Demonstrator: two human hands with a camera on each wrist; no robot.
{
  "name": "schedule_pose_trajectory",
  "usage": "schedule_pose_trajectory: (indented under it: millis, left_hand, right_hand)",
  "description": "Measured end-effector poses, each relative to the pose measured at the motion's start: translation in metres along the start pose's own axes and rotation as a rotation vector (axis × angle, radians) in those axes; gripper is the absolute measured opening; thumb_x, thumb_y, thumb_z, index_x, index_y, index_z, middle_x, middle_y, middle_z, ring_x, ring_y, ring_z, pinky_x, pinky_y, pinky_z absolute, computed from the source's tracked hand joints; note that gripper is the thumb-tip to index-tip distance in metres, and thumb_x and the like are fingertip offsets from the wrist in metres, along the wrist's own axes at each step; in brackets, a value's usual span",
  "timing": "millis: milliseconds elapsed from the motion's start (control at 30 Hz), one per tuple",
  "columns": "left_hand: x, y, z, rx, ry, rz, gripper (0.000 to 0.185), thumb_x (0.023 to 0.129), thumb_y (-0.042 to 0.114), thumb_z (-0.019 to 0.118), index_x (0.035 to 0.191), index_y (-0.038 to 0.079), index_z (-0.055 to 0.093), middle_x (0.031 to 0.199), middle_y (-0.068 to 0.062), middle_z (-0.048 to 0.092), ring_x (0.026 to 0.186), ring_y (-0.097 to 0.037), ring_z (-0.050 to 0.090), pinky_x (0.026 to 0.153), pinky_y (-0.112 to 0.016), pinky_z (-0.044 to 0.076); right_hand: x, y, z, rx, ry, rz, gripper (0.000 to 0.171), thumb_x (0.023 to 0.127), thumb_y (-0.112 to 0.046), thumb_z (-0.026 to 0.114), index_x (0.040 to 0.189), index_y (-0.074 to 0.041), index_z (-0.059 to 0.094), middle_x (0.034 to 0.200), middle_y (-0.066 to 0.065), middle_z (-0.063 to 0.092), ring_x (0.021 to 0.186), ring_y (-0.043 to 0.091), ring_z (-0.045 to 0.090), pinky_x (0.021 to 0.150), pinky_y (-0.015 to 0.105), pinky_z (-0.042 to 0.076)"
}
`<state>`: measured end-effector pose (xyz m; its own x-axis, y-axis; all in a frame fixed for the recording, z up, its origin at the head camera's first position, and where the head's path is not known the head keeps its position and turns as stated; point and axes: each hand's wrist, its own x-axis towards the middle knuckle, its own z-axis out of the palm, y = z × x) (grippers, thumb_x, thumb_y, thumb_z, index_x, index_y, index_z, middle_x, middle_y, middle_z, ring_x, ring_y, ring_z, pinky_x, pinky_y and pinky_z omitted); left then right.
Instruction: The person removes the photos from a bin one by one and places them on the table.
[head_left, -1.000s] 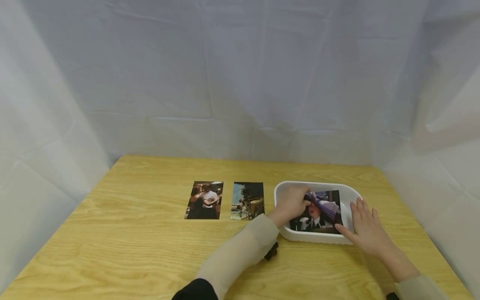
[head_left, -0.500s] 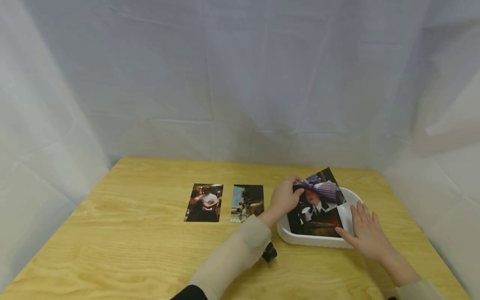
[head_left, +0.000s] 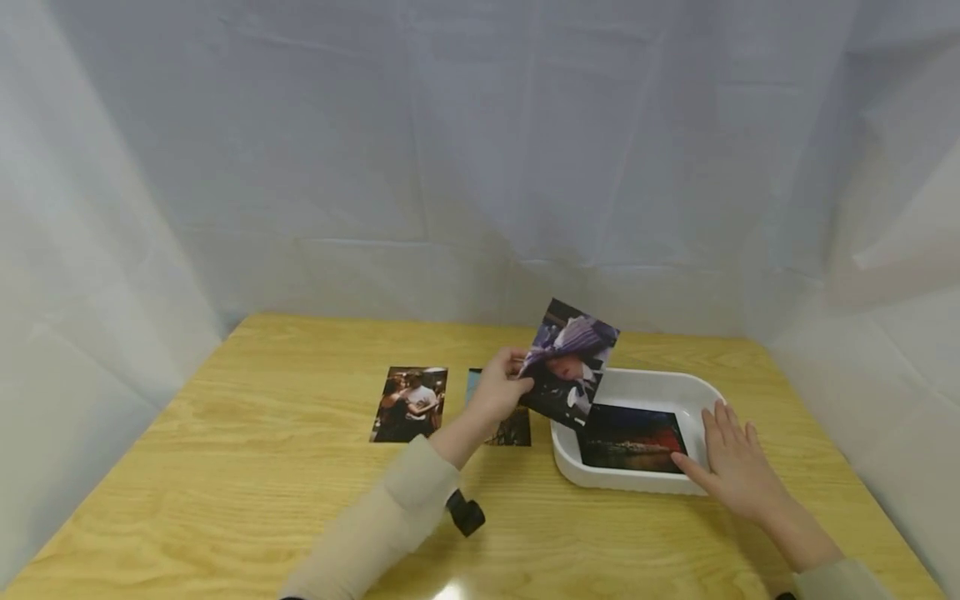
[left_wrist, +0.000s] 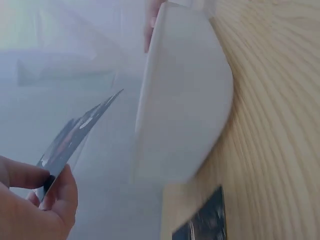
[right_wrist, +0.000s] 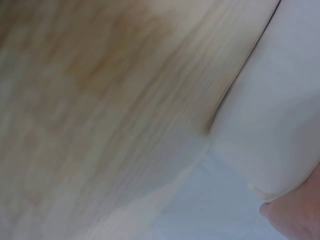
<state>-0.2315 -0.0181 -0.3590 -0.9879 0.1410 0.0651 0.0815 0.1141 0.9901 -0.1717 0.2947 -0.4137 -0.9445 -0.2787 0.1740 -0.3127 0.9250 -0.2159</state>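
My left hand (head_left: 497, 390) pinches a photo print (head_left: 576, 354) showing a purple striped hat, between thumb and fingers at its left edge. The print is raised and tilted, its lower corner overlapping the tray's left end. A white oval tray (head_left: 637, 482) stands on the table, with a dark, reddish photo (head_left: 632, 442) lying inside. My right hand (head_left: 738, 467) rests at the tray's right rim with straight fingers, thumb reaching over toward the dark photo. In the left wrist view, the held print (left_wrist: 75, 132) appears nearly edge-on beside the tray's outer wall (left_wrist: 187, 95).
Left of the tray, a photo (head_left: 513, 429) lies on the wooden table (head_left: 247, 467), partly covered by my left hand. Farther left lies another photo (head_left: 408, 406) of people. White sheeting (head_left: 480, 167) hangs behind the table and along both sides.
My left hand has lifted the purple-hat print out of the tray and carried it left, uncovering the dark photo beneath. The right hand has stayed at the rim.
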Motion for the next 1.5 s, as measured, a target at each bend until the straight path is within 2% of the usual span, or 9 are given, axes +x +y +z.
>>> schedule_pose_trajectory:
  millis: [167,400,567,767,1000,1133,1300,1400,1500]
  left_hand:
    - [-0.014,-0.010,-0.041,-0.100,-0.008,-0.069,0.035,0.081,-0.010,0.048,0.115,-0.006,0.042,0.101,-0.021,0.053,0.073,-0.019,0.056,0.059,-0.035,0.050]
    - [-0.038,-0.017,-0.102,-0.130,0.054,-0.128,0.037,0.083,-0.011,0.045,0.118,-0.005,0.035,0.106,-0.021,0.051,0.077,-0.020,0.057,0.069,-0.041,0.049]
    - [-0.055,-0.023,-0.150,-0.166,0.135,-0.138,0.040,0.083,-0.012,0.042,0.120,-0.006,0.027,0.100,-0.013,0.050,0.073,-0.012,0.055,0.068,-0.039,0.049]
    - [-0.071,-0.033,-0.203,-0.131,0.185,-0.169,0.044,0.086,-0.008,0.043,0.124,-0.005,0.022,0.095,0.000,0.050,0.074,-0.007,0.053,0.066,-0.033,0.048]
    - [-0.085,-0.049,-0.251,-0.137,0.213,-0.232,0.044,0.087,-0.006,0.043,0.125,-0.006,0.020,0.093,0.004,0.049,0.075,-0.005,0.053,0.068,-0.031,0.049]
    - [-0.086,-0.055,-0.265,-0.060,0.238,-0.276,0.047,0.086,-0.006,0.043,0.125,-0.009,0.019,0.104,-0.012,0.048,0.074,-0.005,0.054,0.067,-0.031,0.049]
    - [-0.082,-0.059,-0.274,0.123,0.251,-0.285,0.047,0.083,-0.007,0.043,0.124,-0.013,0.019,0.114,-0.030,0.039,0.070,-0.007,0.054,0.063,-0.034,0.050]
    - [-0.077,-0.061,-0.278,0.308,0.279,-0.242,0.046,0.079,-0.008,0.044,0.121,-0.016,0.025,0.105,-0.031,0.043,0.066,-0.009,0.053,0.058,-0.032,0.050]
    - [-0.072,-0.064,-0.281,0.509,0.315,-0.187,0.044,0.074,-0.008,0.046,0.114,-0.018,0.033,0.097,-0.033,0.048,0.069,-0.021,0.054,0.056,-0.029,0.047]
  right_hand:
    - [0.001,-0.002,-0.002,-0.006,-0.013,0.003,0.084,0.088,-0.047,0.045,0.128,0.023,0.017,0.133,0.041,0.006,0.125,0.047,-0.001,0.096,0.059,-0.001]
    - [0.001,-0.004,-0.004,-0.023,-0.014,0.019,0.086,0.087,-0.048,0.046,0.127,0.023,0.019,0.133,0.041,0.008,0.125,0.049,0.003,0.095,0.061,0.005]
    - [0.002,-0.005,-0.003,-0.024,-0.006,0.011,0.085,0.087,-0.047,0.046,0.126,0.023,0.019,0.133,0.042,0.008,0.124,0.049,0.004,0.095,0.061,0.004]
    - [0.001,-0.007,-0.003,-0.006,0.004,0.000,0.084,0.088,-0.046,0.046,0.127,0.023,0.018,0.133,0.042,0.007,0.125,0.049,0.003,0.096,0.061,0.001]
    - [0.002,-0.009,0.000,0.001,-0.003,-0.003,0.084,0.088,-0.046,0.045,0.127,0.023,0.018,0.133,0.041,0.006,0.125,0.048,0.000,0.096,0.060,0.000]
    - [0.002,-0.008,-0.001,-0.010,0.001,0.000,0.083,0.088,-0.046,0.044,0.127,0.023,0.018,0.133,0.042,0.007,0.125,0.048,0.001,0.096,0.061,0.001]
    - [0.003,-0.008,-0.001,-0.015,-0.004,0.003,0.084,0.088,-0.047,0.045,0.127,0.023,0.018,0.133,0.041,0.007,0.125,0.049,0.003,0.095,0.061,0.004]
    - [0.003,-0.008,-0.001,-0.008,-0.007,0.005,0.085,0.088,-0.047,0.044,0.127,0.023,0.018,0.133,0.041,0.006,0.125,0.049,0.003,0.095,0.061,0.003]
    - [0.002,-0.008,-0.001,0.005,-0.023,0.011,0.085,0.089,-0.047,0.043,0.128,0.023,0.015,0.134,0.041,0.004,0.125,0.048,0.000,0.096,0.059,-0.002]
